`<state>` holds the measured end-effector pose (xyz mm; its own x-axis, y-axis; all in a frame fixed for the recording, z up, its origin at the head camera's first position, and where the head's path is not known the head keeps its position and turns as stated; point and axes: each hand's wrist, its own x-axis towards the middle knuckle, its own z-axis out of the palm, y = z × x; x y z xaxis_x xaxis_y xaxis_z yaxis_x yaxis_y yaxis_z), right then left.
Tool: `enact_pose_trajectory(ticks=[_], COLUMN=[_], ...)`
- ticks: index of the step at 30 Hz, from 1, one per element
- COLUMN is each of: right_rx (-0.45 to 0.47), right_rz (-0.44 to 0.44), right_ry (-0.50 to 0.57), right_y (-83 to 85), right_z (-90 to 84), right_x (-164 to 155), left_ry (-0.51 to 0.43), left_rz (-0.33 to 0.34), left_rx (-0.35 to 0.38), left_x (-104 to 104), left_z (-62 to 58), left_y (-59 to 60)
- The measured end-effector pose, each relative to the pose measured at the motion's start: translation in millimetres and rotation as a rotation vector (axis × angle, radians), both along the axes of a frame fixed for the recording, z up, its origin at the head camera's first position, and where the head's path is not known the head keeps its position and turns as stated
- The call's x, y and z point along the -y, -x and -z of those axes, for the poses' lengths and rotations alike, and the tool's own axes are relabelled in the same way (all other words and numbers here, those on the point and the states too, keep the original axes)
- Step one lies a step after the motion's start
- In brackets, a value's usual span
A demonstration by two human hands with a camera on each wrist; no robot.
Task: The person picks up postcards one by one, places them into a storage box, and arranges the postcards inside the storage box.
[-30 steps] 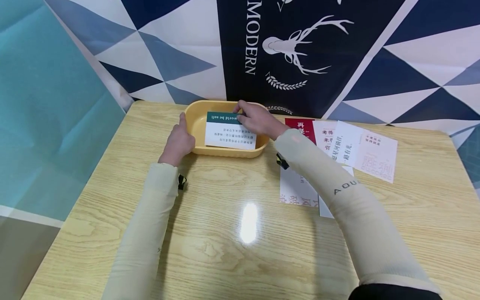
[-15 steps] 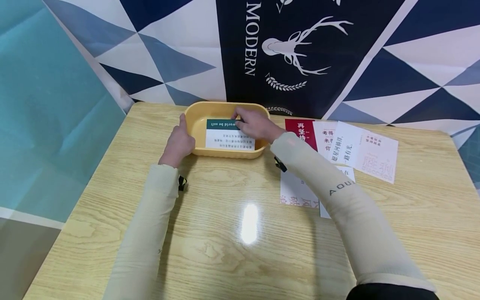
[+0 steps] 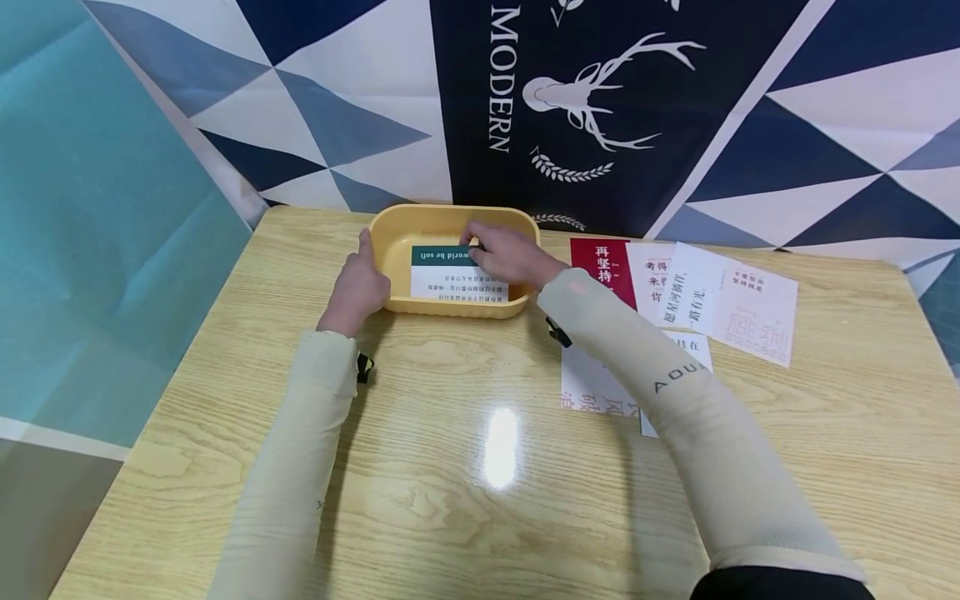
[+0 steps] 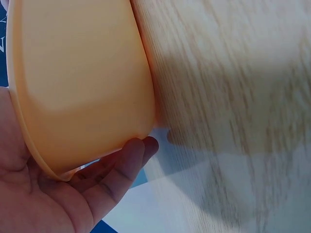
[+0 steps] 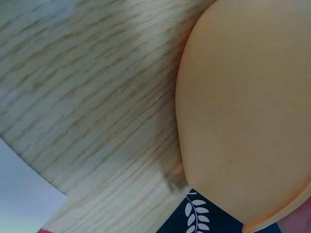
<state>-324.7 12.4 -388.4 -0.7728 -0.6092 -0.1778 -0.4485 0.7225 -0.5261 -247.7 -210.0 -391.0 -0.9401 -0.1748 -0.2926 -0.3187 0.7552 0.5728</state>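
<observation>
An oval yellow basin stands on the wooden table by the back wall. My left hand grips its left end; in the left wrist view the fingers curl under the rim against the outer wall. Inside the basin, a white card with a green strip carries printed text, and its lower edge is hidden behind the front rim. My right hand reaches over the right end and pinches this card near its green edge. The right wrist view shows mostly the basin's outer wall.
To the right, several printed cards overlap on the table: a red one, a white one with dark characters and a pale pink one. My right sleeve covers part of them. A patterned cloth hangs behind.
My right hand has moved down with the card, which sits lower in the basin, its bottom edge now behind the front rim. The left hand keeps its grip on the left end.
</observation>
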Motion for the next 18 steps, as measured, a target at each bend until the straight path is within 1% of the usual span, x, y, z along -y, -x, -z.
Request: enact_pose_trajectory(ticks=[8,12,15,18], right_rx=[0.006,0.015,0.006,-0.016], right_rz=[0.000,-0.003,-0.012,-0.025], right_ry=[-0.022,-0.041,-0.059,-0.077], right_y=[-0.4,0.4,1.0,1.9], right_z=[-0.6,-1.3,-2.0,-2.2], right_x=[0.8,0.9,1.0,1.7], left_ry=[-0.013,-0.024,-0.028,-0.022], left_rz=[-0.009,-0.018,-0.022,-0.016], left_rx=[0.002,0.014,0.028,0.026], left_x=[-0.5,-1.2,-1.4,-1.1], left_z=[-0.7,-1.3,-1.4,-1.6], left_y=[0.1,0.0,-0.2,-0.2])
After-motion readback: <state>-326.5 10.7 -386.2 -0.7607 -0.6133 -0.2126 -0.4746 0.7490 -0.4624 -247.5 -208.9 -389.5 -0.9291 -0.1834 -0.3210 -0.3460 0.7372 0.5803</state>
